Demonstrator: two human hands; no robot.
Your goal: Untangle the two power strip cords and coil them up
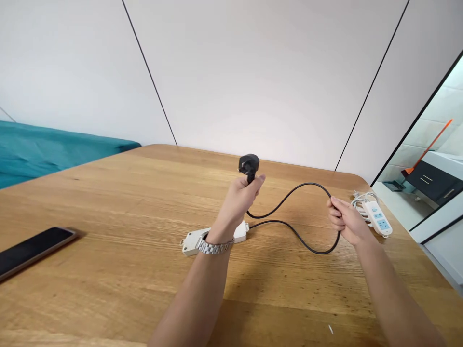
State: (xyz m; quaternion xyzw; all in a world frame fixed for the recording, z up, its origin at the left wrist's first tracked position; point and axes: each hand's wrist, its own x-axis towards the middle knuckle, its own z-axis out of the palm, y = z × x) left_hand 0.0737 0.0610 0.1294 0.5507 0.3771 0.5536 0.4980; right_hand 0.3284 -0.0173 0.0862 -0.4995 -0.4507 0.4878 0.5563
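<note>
My left hand [240, 197], a metal watch on its wrist, is raised above the wooden table [108, 193] and closed round a black cable just below its black plug [249, 165], which points up. The black cable [289, 193] loops to the right and back down to a white power strip [191, 239] lying on the table behind my left wrist. My right hand [345, 219] is closed round the far bend of that cable loop, held a little above the table.
A dark phone [31, 250] lies face up at the table's left edge. A second white power strip with blue sockets [378, 218] and its coiled white cord sits at the right edge. A teal surface [43, 149] lies beyond the table at left.
</note>
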